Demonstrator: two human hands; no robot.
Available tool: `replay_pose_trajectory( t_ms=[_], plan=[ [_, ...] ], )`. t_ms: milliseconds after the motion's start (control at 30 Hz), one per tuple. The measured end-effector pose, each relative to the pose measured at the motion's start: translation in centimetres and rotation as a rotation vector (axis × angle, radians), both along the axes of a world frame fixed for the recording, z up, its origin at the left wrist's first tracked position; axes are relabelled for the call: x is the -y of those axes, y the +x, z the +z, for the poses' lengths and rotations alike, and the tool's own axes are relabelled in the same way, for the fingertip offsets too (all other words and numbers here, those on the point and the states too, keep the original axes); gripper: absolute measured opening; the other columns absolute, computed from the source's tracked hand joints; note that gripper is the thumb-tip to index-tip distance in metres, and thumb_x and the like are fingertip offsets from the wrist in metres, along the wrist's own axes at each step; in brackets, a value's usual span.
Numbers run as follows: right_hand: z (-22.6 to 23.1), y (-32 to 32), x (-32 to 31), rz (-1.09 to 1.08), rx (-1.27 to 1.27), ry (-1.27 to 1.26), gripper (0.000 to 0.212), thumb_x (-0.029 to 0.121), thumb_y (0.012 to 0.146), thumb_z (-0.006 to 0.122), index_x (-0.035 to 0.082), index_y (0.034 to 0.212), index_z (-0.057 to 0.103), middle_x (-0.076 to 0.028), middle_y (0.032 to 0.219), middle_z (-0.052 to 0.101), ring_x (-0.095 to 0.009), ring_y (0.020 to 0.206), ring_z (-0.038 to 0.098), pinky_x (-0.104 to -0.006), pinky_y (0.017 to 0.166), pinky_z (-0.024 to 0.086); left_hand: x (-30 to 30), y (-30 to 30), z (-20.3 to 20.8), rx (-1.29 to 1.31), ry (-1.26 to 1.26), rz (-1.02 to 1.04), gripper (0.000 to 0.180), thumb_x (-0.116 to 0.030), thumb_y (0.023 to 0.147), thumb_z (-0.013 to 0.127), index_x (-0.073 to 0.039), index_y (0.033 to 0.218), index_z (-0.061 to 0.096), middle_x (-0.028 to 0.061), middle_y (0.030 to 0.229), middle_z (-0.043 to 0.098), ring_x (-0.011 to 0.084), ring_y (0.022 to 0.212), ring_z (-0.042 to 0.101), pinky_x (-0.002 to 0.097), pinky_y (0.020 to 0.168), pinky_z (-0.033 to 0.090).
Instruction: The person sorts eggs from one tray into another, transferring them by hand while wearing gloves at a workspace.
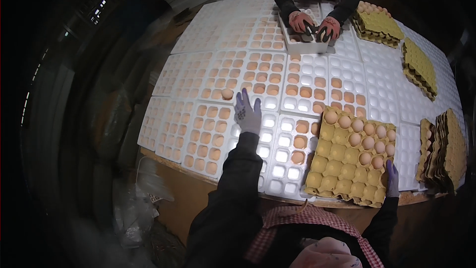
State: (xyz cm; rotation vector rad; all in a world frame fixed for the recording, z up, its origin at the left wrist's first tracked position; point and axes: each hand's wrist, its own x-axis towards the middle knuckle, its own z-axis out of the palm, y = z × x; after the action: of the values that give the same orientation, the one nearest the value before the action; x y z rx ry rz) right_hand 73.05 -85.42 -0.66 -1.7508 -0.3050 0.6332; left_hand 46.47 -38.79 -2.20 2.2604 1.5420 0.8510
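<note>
1. Left hand (pixel 246 113), in a pale dotted glove, is stretched flat with fingers spread and grips nothing; its fingertips sit just beside a single egg (pixel 227 93) resting in a cell of the white foam trays (pixel 347 77)
2. Right hand (pixel 392 178), in a purple glove, is curled on the near right corner of the yellow pulp egg tray (pixel 342 168), clamped lightly on its edge
3. That pulp tray lies on the foam trays at the near right edge of the table (pixel 198 188); its far rows hold eggs, its near rows are bare
4. Foam trays cover almost the whole tabletop; many cells on the left and centre show orange-brown fill, while those on the right look white
5. Judgement: the egg wants seating square in its cell, blunt pressure avoided, fingers closing from both sides rather than pushing from one; the right hand should keep the pulp tray steady so the loose eggs do not roll
6. Across the far edge a co-worker's hands (pixel 314 26) in orange gloves rest on a white foam box (pixel 302 43)
7. Stacks of pulp trays (pixel 419 64) line the right edge
</note>
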Motion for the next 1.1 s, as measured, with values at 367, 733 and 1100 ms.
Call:
replay_pose_trajectory(
  t_ms=[367, 733, 1100],
  plan=[
    [1.2, -0.3, -1.2, -0.113, 0.052, -0.285, 0.043, 0.041, 0.087, 0.064, 0.003, 0.107, 0.061, 0.006, 0.071, 0.048, -0.006, 0.062, 0.041, -0.0216, 0.055, 0.034, -8.5, -3.2, -4.9, -0.129, 0.071, -0.174, 0.038, -0.015, 0.079, 0.069, -0.017, 0.117, 0.064, 0.0136, 0.126, 0.051, 0.0330, 0.115, 0.048, 0.0415, 0.097, 0.041],
    [7.1, -6.6, -7.4, 0.548, 1.112, -0.481, 0.046, 0.011, 0.081, 0.062, 0.012, 0.127, 0.055, -0.010, 0.118, 0.059, -0.028, 0.111, 0.054, -0.0376, 0.097, 0.042, 16.4, 8.9, 6.7, 0.126, -0.211, -1.174, 0.055, -0.021, 0.088, 0.060, -0.014, 0.139, 0.043, 0.0139, 0.129, 0.052, 0.0308, 0.119, 0.049, 0.0378, 0.101, 0.039],
    [7.6, -1.8, -2.7, 0.540, 0.910, -0.423, 0.039, 0.015, 0.076, 0.063, 0.018, 0.115, 0.059, -0.006, 0.111, 0.056, -0.024, 0.103, 0.057, -0.0332, 0.084, 0.050, 20.0, 15.1, 5.8, 1.082, -1.052, -0.882, 0.025, -0.009, 0.079, 0.056, -0.004, 0.103, 0.059, 0.0069, 0.101, 0.054, 0.0186, 0.094, 0.056, 0.0304, 0.082, 0.046]
  ],
)
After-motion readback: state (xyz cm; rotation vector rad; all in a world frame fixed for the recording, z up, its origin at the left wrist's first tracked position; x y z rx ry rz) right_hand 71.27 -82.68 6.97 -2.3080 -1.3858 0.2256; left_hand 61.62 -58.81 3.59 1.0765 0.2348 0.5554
